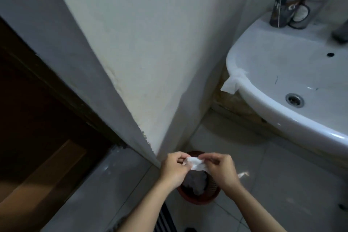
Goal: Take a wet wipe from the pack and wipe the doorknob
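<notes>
Stretching between two hands, a crumpled white wet wipe (195,164) is sitting low in the near centre of the scene. The left hand (174,170) is pinching its left end with closed fingertips, and the right hand (221,169) is gripping its right end the same way. Directly below them, a round reddish-brown wastebasket (197,197) is standing on the grey tiled floor (282,184), holding grey crumpled matter. A white wall corner (131,62) is rising on the far side. To the right, a white sink (282,73) is carrying another white wipe (232,83) draped over its rim, and two mugs (288,8) are standing at its far edge.
</notes>
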A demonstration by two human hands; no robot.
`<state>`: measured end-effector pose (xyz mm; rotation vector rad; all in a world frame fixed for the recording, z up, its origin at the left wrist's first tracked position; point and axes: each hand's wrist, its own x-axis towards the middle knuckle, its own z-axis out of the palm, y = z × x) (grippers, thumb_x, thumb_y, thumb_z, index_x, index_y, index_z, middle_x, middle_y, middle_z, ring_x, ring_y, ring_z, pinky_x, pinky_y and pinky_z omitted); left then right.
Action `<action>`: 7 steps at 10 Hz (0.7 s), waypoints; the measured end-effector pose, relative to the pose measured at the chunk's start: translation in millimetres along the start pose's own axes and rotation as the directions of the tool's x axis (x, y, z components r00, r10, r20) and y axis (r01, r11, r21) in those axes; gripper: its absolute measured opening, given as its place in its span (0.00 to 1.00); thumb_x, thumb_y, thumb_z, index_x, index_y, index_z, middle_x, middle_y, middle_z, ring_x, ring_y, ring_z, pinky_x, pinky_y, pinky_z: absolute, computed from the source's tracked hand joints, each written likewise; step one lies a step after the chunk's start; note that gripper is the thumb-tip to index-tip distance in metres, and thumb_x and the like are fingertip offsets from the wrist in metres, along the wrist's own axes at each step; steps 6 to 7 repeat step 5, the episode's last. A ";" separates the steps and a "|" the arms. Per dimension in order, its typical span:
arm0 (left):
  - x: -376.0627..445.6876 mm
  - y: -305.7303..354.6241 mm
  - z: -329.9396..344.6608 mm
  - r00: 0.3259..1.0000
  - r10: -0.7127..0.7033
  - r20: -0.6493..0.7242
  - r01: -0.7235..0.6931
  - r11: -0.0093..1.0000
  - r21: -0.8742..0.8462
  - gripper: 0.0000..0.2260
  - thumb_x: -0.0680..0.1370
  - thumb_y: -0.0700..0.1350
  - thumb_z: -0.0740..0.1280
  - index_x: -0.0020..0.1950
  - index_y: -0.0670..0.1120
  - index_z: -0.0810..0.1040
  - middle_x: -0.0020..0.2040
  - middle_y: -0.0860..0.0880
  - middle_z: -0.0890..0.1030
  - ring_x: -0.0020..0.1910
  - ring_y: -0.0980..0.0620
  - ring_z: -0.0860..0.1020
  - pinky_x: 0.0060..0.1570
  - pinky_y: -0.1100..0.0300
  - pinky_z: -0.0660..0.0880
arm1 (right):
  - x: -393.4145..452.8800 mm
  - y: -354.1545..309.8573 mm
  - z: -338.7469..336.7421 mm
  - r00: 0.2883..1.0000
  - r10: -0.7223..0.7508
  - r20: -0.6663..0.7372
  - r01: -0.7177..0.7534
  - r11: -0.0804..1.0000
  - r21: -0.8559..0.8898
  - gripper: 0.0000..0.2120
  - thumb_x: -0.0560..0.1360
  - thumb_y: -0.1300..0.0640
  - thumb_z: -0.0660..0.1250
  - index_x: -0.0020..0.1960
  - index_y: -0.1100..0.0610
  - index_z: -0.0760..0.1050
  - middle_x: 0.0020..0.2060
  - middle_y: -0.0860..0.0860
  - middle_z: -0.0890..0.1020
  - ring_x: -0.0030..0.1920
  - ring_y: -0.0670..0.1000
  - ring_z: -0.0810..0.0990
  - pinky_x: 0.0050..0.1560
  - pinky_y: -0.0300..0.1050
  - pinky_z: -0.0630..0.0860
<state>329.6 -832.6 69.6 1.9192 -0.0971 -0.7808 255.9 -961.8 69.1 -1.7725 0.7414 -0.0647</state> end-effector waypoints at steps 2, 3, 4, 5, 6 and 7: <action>31.8 -59.3 30.9 0.976 -0.064 0.207 0.051 0.996 0.069 0.16 0.71 0.31 0.65 0.50 0.50 0.75 0.43 0.53 0.79 0.48 0.53 0.77 0.45 0.70 0.73 | 39.8 99.2 11.2 0.991 0.117 0.061 -0.108 0.985 -0.137 0.17 0.73 0.74 0.58 0.58 0.64 0.77 0.54 0.55 0.79 0.57 0.52 0.76 0.53 0.31 0.67; 31.2 -85.9 35.2 0.954 -0.116 0.278 0.093 0.991 0.094 0.18 0.71 0.28 0.64 0.42 0.53 0.74 0.41 0.54 0.77 0.41 0.56 0.75 0.43 0.70 0.71 | 36.2 129.0 12.2 0.983 0.166 0.083 -0.149 0.972 -0.183 0.17 0.71 0.69 0.60 0.58 0.66 0.76 0.53 0.53 0.78 0.55 0.50 0.76 0.51 0.33 0.68; 29.4 -100.9 26.7 0.943 -0.159 0.291 0.122 0.983 0.140 0.14 0.71 0.31 0.66 0.51 0.47 0.75 0.44 0.49 0.77 0.39 0.57 0.75 0.41 0.70 0.71 | 31.1 146.0 14.3 0.970 0.181 0.161 -0.139 0.960 -0.245 0.14 0.63 0.63 0.59 0.40 0.57 0.83 0.37 0.49 0.82 0.40 0.39 0.78 0.41 0.40 0.72; 20.8 -99.2 13.6 0.950 -0.174 0.258 0.137 0.978 0.155 0.14 0.72 0.33 0.66 0.57 0.40 0.75 0.47 0.46 0.78 0.43 0.54 0.77 0.42 0.70 0.72 | 25.5 145.8 19.6 0.955 0.219 0.199 -0.149 0.936 -0.318 0.13 0.68 0.67 0.59 0.34 0.53 0.78 0.33 0.52 0.80 0.36 0.41 0.77 0.37 0.41 0.73; 20.8 -99.2 13.6 0.950 -0.174 0.258 0.137 0.978 0.155 0.14 0.72 0.33 0.66 0.57 0.40 0.75 0.47 0.46 0.78 0.43 0.54 0.77 0.42 0.70 0.72 | 25.5 145.8 19.6 0.955 0.219 0.199 -0.149 0.936 -0.318 0.13 0.68 0.67 0.59 0.34 0.53 0.78 0.33 0.52 0.80 0.36 0.41 0.77 0.37 0.41 0.73; 20.8 -99.2 13.6 0.950 -0.174 0.258 0.137 0.978 0.155 0.14 0.72 0.33 0.66 0.57 0.40 0.75 0.47 0.46 0.78 0.43 0.54 0.77 0.42 0.70 0.72 | 25.5 145.8 19.6 0.955 0.219 0.199 -0.149 0.936 -0.318 0.13 0.68 0.67 0.59 0.34 0.53 0.78 0.33 0.52 0.80 0.36 0.41 0.77 0.37 0.41 0.73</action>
